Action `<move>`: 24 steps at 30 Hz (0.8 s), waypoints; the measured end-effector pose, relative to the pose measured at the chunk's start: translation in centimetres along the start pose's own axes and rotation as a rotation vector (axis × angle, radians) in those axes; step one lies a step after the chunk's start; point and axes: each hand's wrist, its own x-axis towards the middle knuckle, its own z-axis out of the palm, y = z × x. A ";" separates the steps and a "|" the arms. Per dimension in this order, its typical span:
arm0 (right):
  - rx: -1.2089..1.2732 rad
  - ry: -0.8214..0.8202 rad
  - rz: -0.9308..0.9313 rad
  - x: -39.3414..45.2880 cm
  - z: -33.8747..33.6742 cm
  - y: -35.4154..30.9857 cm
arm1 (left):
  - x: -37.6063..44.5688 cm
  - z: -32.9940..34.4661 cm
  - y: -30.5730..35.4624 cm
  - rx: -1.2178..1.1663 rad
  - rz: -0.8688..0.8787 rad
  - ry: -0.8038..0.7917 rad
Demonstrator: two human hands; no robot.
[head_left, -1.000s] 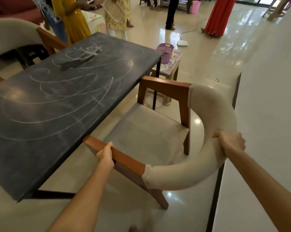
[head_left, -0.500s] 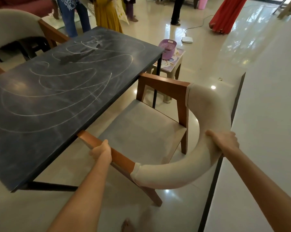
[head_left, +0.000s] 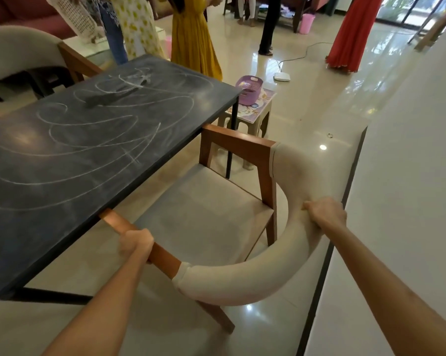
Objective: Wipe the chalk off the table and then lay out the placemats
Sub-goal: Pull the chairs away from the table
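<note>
We see the dark bench (head_left: 62, 176) at the left of the view, its top covered in looping white chalk marks (head_left: 101, 140) from the near end to the far corner. A chair (head_left: 206, 211) with a grey seat and wooden arms is tucked partly under the bench's long edge. Our left hand (head_left: 136, 244) grips the near wooden armrest (head_left: 163, 255), its fingers (head_left: 125, 249) wrapped tight around the bar just beside the bench edge. Our right hand (head_left: 324, 214) grasps the curved cream backrest (head_left: 268, 273), its fingers (head_left: 310, 205) curled over the padded top. Beyond the bench's far corner stands a small stool (head_left: 252, 109) carrying a purple basket (head_left: 250, 88). A second chair (head_left: 24, 52) sits at the bench's far side. Several people stand on the glossy floor (head_left: 306, 104) farther back.
</note>
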 end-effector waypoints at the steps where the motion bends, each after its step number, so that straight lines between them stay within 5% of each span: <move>1: -0.002 0.002 -0.005 0.1 0.0 0.1 | -0.2 -0.1 0.0 0.019 0.012 -0.004; 18: -0.003 -0.024 0.019 4.4 1.1 -0.1 | 5.4 2.7 1.0 -0.051 -0.263 0.003; 24: -0.234 0.098 -0.223 7.9 2.0 -2.7 | 9.3 5.1 0.9 -0.162 -0.318 0.095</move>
